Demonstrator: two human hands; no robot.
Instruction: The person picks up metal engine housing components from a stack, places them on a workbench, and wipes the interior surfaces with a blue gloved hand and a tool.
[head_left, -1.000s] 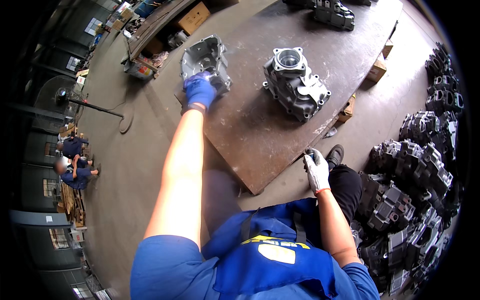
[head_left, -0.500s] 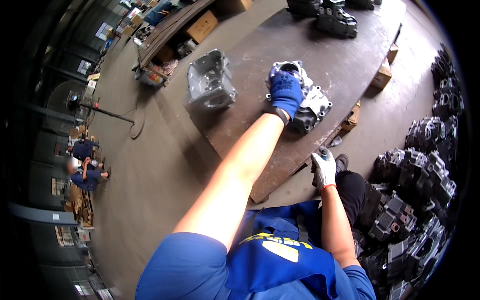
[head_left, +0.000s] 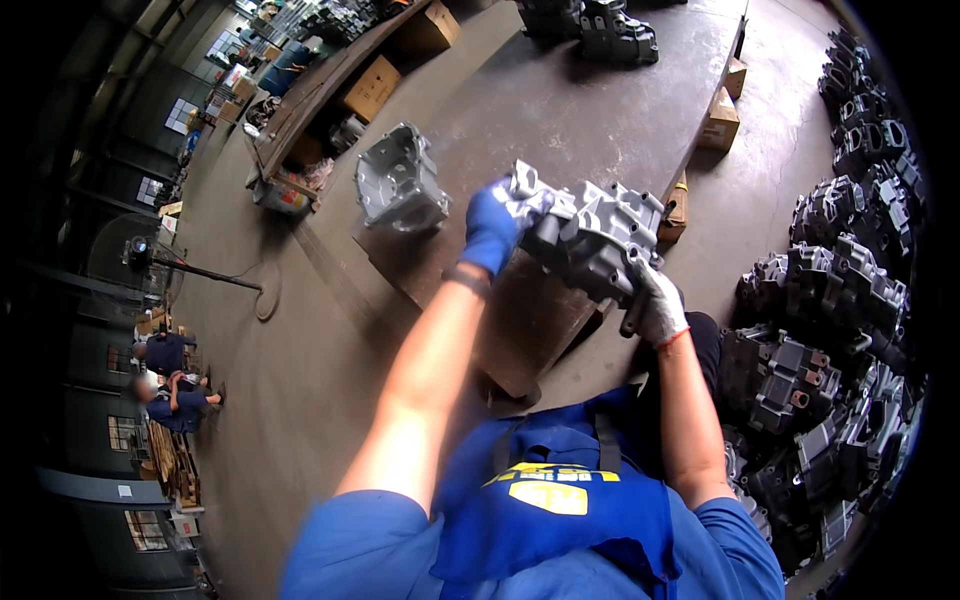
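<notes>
A silver-grey metal housing casting (head_left: pixel 605 235) is tilted up over the near part of the brown table (head_left: pixel 520 310), held between both hands. My left hand (head_left: pixel 492 228), in a blue glove, is closed on its left end, partly smeared by motion. At its lower right corner my right hand (head_left: pixel 662 308), in a white glove with an orange cuff, grips the edge. A dark rounded piece (head_left: pixel 631 318) shows below the right fingers; whether it is a tool or part of the casting I cannot tell. Left of them, a second open, box-shaped casting (head_left: pixel 402 180) stands at the table's left edge.
More dark castings (head_left: pixel 615 35) stand at the table's far end. Stacked castings (head_left: pixel 780 370) cover the floor on my right. Cardboard boxes (head_left: pixel 718 122) sit beside the table's right side. A shelf bench (head_left: pixel 300 120), a fan (head_left: pixel 138 252) and seated people (head_left: pixel 172 380) are to the left.
The casting was on the table under my left hand; now it is raised and turned. My right hand came up from beside my leg, where it held a small tool, to the casting's right end.
</notes>
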